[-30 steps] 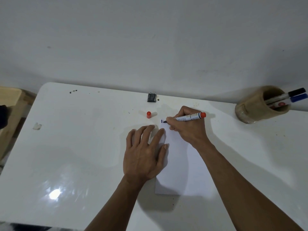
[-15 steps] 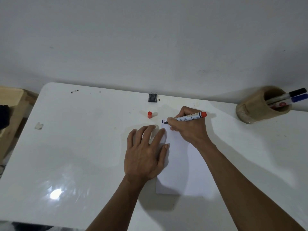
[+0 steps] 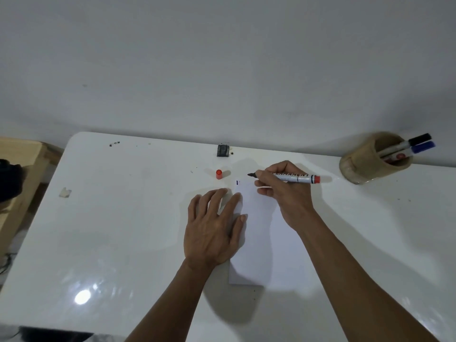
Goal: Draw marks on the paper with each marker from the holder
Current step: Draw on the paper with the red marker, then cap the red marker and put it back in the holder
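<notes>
The paper [image 3: 259,233] lies flat on the white table [image 3: 118,218], a little right of the frame's centre, and near its top left corner we see a short dark mark [image 3: 237,182]. Our left hand [image 3: 213,225] rests palm down with fingers spread, its thumb side pinning the sheet's left edge. Our right hand [image 3: 283,191] is curled around the red marker [image 3: 293,178], uncapped, its dark tip pointing left just past the sheet's top edge; whether the tip touches the table we cannot tell from this angle. At the right edge of the frame a round tan holder [image 3: 362,166] sits on the table, tilted, with a black-capped marker [image 3: 417,140] and a blue-capped marker [image 3: 423,146] sticking out of its mouth. A small black object [image 3: 223,150] stands at the table's far edge, centre frame. Below it, just left of the sheet's top, the red cap [image 3: 218,174] stands upright, apart from both hands.
</notes>
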A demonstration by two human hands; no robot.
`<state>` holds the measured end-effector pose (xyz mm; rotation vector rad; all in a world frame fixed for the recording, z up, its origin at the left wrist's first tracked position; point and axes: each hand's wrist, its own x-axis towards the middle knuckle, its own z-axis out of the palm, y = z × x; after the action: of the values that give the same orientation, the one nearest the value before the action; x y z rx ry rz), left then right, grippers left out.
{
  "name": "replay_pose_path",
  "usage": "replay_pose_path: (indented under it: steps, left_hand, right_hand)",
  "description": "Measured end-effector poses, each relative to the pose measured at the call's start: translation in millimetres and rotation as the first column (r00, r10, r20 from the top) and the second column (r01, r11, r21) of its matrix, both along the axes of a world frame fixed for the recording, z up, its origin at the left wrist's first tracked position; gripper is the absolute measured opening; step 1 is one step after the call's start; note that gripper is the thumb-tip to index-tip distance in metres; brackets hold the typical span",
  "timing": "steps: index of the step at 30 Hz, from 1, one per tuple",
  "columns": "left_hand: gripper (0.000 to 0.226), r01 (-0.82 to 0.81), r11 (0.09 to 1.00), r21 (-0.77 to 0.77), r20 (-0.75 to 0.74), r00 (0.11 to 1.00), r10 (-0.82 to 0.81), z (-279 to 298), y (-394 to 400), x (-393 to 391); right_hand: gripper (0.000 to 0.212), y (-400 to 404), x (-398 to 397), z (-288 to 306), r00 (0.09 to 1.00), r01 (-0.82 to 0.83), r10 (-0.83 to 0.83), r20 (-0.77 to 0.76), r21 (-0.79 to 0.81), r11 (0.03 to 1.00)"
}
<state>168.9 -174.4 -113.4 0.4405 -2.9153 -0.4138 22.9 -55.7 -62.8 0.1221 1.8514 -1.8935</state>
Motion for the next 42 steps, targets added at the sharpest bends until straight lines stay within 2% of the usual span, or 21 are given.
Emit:
replay_pose_path:
  steps: [2, 4, 8, 10, 15, 17, 18, 20, 22, 24, 26, 28, 32, 39, 42]
  left_hand:
    - [0.049, 0.006, 0.999, 0.039, 0.000, 1.000, -0.006, 0.2, -1.3, 1.0]
    - [0.050, -0.032, 0.988, 0.149, -0.032, 0.999, 0.037, 2.3, -1.3, 1.3]
    - [0.041, -0.256, 0.845, 0.470, -0.059, 0.946, 0.320, 21.6, -5.0, -13.3]
    - [0.040, -0.331, 0.810, 0.485, -0.015, 0.922, 0.386, 29.0, -12.8, -30.3]
    - [0.034, -0.344, 0.868, 0.357, 0.160, 0.938, 0.306, 38.4, -30.4, -62.5]
    - [0.025, -0.363, 0.851, 0.381, 0.183, 0.931, 0.315, 41.7, -32.8, -64.8]
    - [0.022, -0.386, 0.815, 0.433, 0.179, 0.922, 0.342, 46.3, -32.3, -64.5]
    - [0.015, -0.427, 0.678, 0.598, 0.158, 0.893, 0.422, 59.5, -30.3, -61.9]
    - [0.011, -0.409, 0.487, 0.772, 0.142, 0.858, 0.494, 79.9, -26.5, -57.4]
    - [0.009, -0.314, 0.249, 0.916, 0.141, 0.835, 0.532, 104.1, -21.5, -50.8]
    - [0.012, -0.210, 0.071, 0.975, 0.141, 0.837, 0.528, 125.8, -17.7, -44.4]
    - [0.018, -0.149, -0.031, 0.988, 0.145, 0.853, 0.502, 142.5, -17.0, -38.5]
    - [0.021, -0.071, -0.129, 0.989, 0.124, 0.877, 0.465, 161.6, -20.7, -29.6]
    - [0.018, -0.019, -0.101, 0.995, 0.058, 0.916, 0.396, 172.9, -22.5, -15.6]
    - [0.020, 0.006, -0.140, 0.990, 0.051, 0.912, 0.406, 171.3, -20.9, -12.1]
  right_hand:
    - [0.019, 4.6, 7.0, 4.3, 0.998, 0.039, -0.036, 0.042, -0.067, 0.997]
    - [0.021, 9.2, 11.4, 8.2, 0.996, 0.067, -0.060, 0.071, -0.110, 0.992]
    - [0.020, 16.7, 17.6, 17.2, 0.994, 0.080, -0.067, 0.084, -0.162, 0.984]
    - [0.020, 20.2, 19.7, 22.3, 0.995, 0.072, -0.058, 0.081, -0.179, 0.981]
    - [0.017, 27.6, 24.5, 35.9, 0.993, 0.087, -0.072, 0.093, -0.174, 0.981]
    - [0.018, 29.2, 27.1, 43.2, 0.993, 0.098, -0.085, 0.080, -0.167, 0.981]
    - [0.018, 29.5, 28.8, 47.2, 0.994, 0.098, -0.088, 0.066, -0.166, 0.981]
    - [0.017, 28.3, 32.8, 56.1, 0.995, 0.095, -0.092, 0.026, -0.165, 0.982]
    - [0.014, 24.7, 37.0, 67.8, 0.995, 0.090, -0.096, -0.026, -0.172, 0.981]
    - [0.012, 19.8, 41.4, 82.5, 0.992, 0.083, -0.098, -0.079, -0.177, 0.981]
    - [0.011, 13.6, 45.7, 98.2, 0.985, 0.085, -0.108, -0.132, -0.168, 0.982]
    - [0.012, 6.8, 50.2, 111.9, 0.978, 0.078, -0.106, -0.179, -0.155, 0.985]
    - [0.016, -4.1, 61.7, 128.1, 0.967, 0.061, -0.092, -0.237, -0.135, 0.989]
    - [0.017, -13.4, 81.9, 136.3, 0.955, 0.091, -0.119, -0.273, -0.111, 0.990]
    - [0.016, -14.4, 89.0, 136.6, 0.952, 0.130, -0.156, -0.264, -0.113, 0.985]
